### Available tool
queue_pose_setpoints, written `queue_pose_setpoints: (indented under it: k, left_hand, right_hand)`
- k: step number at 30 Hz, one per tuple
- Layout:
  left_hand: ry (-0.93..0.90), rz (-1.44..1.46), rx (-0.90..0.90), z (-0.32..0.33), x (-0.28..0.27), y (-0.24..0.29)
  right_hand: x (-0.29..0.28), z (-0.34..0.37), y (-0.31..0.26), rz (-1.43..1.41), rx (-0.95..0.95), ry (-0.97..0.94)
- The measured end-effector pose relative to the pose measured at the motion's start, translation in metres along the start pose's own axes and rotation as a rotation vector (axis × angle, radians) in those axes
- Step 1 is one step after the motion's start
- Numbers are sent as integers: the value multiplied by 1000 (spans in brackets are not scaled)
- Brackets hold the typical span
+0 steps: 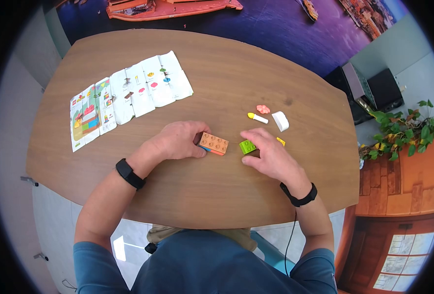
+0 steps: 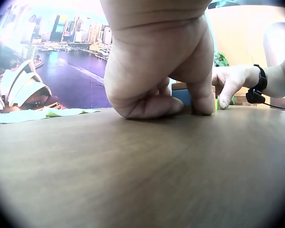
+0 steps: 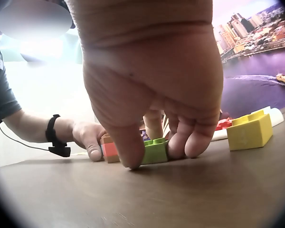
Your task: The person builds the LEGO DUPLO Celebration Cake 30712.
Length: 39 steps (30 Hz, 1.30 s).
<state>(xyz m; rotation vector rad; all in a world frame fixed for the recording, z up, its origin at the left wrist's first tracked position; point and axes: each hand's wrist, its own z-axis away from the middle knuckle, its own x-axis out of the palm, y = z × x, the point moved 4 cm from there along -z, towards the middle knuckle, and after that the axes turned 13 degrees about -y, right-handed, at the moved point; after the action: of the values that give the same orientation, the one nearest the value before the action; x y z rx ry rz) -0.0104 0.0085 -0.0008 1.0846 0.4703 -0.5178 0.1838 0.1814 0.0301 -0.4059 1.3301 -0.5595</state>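
Observation:
On the table, my left hand grips the left end of a small stack of toy building bricks, thumb on the near side. The top one is a tan studded brick; blue and red-orange bricks show under it. A short gap to the right, my right hand pinches a lime-green brick between thumb and fingers. In the right wrist view the green brick sits low at the tabletop, partly hidden by the thumb. A yellow brick lies just beyond the right hand's outer fingers.
Past the right hand lie a pink flower-like piece, a white candle piece with a yellow tip and a white curved brick. An unfolded instruction sheet covers the back left of the wooden table. A plant stands off the right edge.

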Motion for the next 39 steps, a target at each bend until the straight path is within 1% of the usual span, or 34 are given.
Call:
queue_pose_setpoints:
  k: [2,4,5,7,10,16,20,22,23,25,26,28,29,31,32,34,35,37,38,39]
  left_hand:
    - [3,-1,4,-1,1,-1]
    - [7,-1,10,-2,1,-1]
    - [0,-12,4,-2,0,0]
    - [-6,-21,-2,-2,0,1]
    - [-6,-15,-17,-1,0,0]
    - [-12,-10,-7,0,-2,0]
    - [-60,34,32,2,-6,-3]
    - [-79,64,37,0,-5,-6]
    - [-78,97,32,-1,-4,-7]
    - [-79,132,31,-4,-3,-8]
    - [-69,123,27,-4,-3,-9]
    - [-59,115,24,-5,-3,-9]
    - [-66,117,22,-5,-4,-7]
    - [-73,119,20,-4,-4,-5]
    - [-65,85,24,-3,-4,-3]
    - [-56,52,27,-3,-4,-1]
    - [-54,41,18,-3,-4,-1]
    - [-53,32,8,-3,-3,-1]
    - [-51,21,12,-2,-3,-1]
    - [-48,11,17,-2,-3,-1]
  right_hand:
    - [1,0,2,-13,14,14]
    - [6,-2,11,86,-49,41]
    - [6,-2,14,89,-47,41]
    - [7,-3,19,-21,-35,-11]
    - [8,-3,16,-49,-39,-15]
    - [6,-4,-1,9,-22,21]
    - [11,-7,10,-4,7,-23]
    - [11,-5,11,-138,21,-47]
    - [9,-4,10,-138,21,-47]
    - [8,0,14,-385,105,-122]
    - [8,2,17,-383,109,-121]
    - [10,4,21,-575,46,-128]
    - [10,5,22,-574,48,-128]
    - [10,7,23,-675,42,-135]
    - [9,8,22,-673,42,-135]
    - [8,9,17,-795,28,-120]
    - [8,9,18,-794,28,-121]
    - [10,10,21,-893,45,-157]
    - [10,10,21,-893,46,-157]
    - [8,11,20,-739,54,-141]
